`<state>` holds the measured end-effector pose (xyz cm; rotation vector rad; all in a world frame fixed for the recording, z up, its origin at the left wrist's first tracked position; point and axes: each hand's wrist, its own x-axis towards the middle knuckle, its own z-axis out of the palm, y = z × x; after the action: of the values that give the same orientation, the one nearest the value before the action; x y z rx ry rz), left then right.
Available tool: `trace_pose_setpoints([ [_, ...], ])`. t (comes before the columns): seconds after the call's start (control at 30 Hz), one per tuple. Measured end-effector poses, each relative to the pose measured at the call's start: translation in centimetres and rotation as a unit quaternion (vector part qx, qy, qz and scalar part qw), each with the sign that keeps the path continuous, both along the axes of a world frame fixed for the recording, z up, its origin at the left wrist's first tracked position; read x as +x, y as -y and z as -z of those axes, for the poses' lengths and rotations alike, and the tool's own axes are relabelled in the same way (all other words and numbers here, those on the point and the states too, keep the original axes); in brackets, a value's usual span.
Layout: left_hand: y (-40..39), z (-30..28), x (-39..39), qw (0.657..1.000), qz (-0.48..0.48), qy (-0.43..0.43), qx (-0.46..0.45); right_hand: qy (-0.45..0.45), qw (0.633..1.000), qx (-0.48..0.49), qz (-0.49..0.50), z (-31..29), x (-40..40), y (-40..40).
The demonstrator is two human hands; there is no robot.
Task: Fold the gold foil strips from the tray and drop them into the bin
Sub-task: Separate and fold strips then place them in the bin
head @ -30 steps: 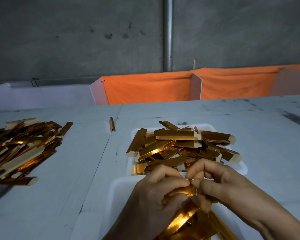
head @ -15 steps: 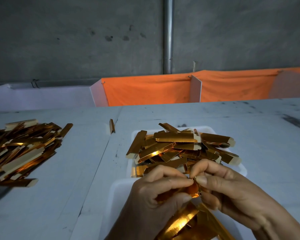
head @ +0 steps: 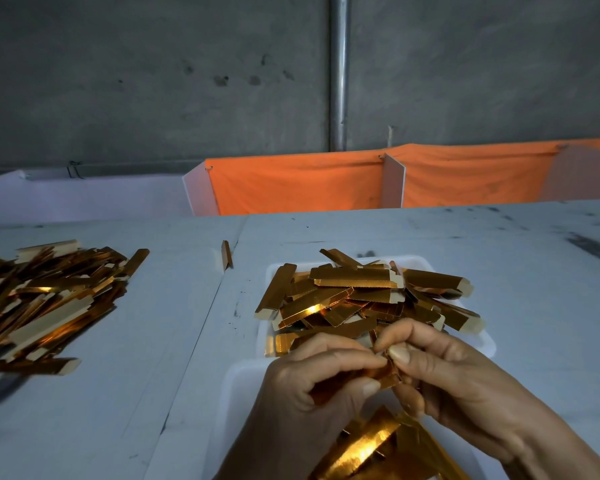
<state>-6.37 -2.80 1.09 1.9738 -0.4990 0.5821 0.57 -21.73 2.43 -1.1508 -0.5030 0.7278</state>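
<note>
now both hands [head: 378,375] sit higher.

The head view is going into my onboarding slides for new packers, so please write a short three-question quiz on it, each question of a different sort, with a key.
1. True or false: both hands pinch one gold strip between them.
2. Where is the heap of folded strips? A) in the far white tray B) on the orange cloth C) on the floor
3. Fill in: a single strip stands on edge at the ____ between the two table panels.

Key: 1 true: left hand and right hand meet on it. 2 A. 3 seam.
</note>
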Motion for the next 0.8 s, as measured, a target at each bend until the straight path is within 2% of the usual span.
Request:
trace_pose_setpoints([
  [0.17,0.08,0.04,0.00,1.000,0.006,-0.019,-0.005,-0.027,0.999,0.030,0.015,0.13,-0.40,-0.68],
  [0.27,-0.06,0.01,0.05,1.000,-0.002,-0.017,-0.022,-0.067,0.995,0.064,-0.024,-0.09,-0.50,-0.78],
  [0.6,-0.27,-0.07,-0.13,0.999,-0.002,-0.040,-0.012,-0.062,0.997,0.030,-0.046,-0.29,0.01,-0.12],
  [0.8,0.15,-0.23,-0.01,1.000,-0.015,0.018,0.019,-0.050,0.998,0.019,-0.029,-0.09,-0.01,-0.22],
])
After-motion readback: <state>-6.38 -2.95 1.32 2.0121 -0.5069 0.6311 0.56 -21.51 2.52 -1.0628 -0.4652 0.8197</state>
